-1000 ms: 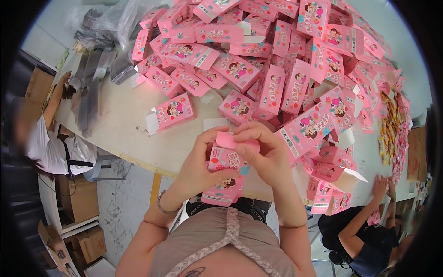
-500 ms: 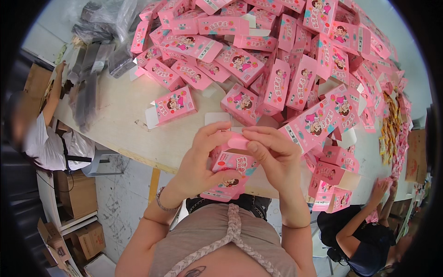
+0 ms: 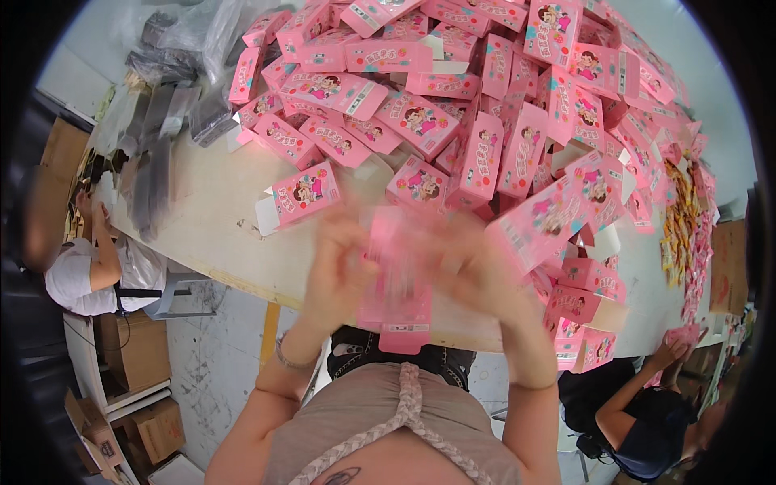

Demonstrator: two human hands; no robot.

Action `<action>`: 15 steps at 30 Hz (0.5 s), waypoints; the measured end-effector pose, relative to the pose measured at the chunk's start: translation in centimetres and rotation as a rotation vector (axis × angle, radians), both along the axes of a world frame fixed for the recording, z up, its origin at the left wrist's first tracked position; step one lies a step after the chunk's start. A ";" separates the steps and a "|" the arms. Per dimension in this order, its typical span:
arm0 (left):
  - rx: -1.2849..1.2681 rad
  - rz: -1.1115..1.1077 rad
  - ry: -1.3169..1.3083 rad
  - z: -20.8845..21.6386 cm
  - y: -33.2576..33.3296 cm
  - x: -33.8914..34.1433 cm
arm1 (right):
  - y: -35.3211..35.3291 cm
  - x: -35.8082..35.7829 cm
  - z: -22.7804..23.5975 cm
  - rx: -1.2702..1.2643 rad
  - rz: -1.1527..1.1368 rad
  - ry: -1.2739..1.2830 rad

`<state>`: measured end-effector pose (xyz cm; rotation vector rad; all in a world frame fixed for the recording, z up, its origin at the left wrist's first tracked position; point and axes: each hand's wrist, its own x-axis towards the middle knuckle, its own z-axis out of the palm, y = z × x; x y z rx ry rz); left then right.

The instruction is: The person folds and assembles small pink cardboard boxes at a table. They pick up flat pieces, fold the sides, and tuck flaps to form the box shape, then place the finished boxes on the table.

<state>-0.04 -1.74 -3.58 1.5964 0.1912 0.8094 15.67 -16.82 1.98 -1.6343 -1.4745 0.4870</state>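
Observation:
A pink carton box (image 3: 396, 283) is held upright between both my hands over the near edge of the white table (image 3: 210, 218). My left hand (image 3: 339, 263) grips its left side and my right hand (image 3: 477, 271) its right side. Both hands and the box are blurred by motion, so the fingers' exact hold is unclear. A single pink box with an open white flap (image 3: 301, 194) lies on the table just beyond my left hand. A big heap of pink boxes (image 3: 485, 105) covers the table behind.
Grey plastic bags (image 3: 174, 89) lie at the table's far left. One person in white (image 3: 89, 275) sits at left below the table, another in black (image 3: 647, 412) at lower right. Cardboard boxes (image 3: 137, 380) stand on the floor. Orange packets (image 3: 683, 218) lie at right.
My hands have risen slightly with the pink box and are now moving fast and blurred; earlier they were pressing its top flap.

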 end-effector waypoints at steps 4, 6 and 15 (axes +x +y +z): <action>0.081 0.333 -0.146 2.1 3.1 0.7 | 2.4 1.3 3.0 0.309 -0.643 -0.534; 0.217 0.288 0.229 0.9 2.9 -0.8 | 2.4 0.4 1.2 0.241 -0.672 -0.650; -0.144 -0.129 0.710 -4.1 0.2 -1.4 | -0.6 -4.6 -10.0 -0.252 -0.740 -0.193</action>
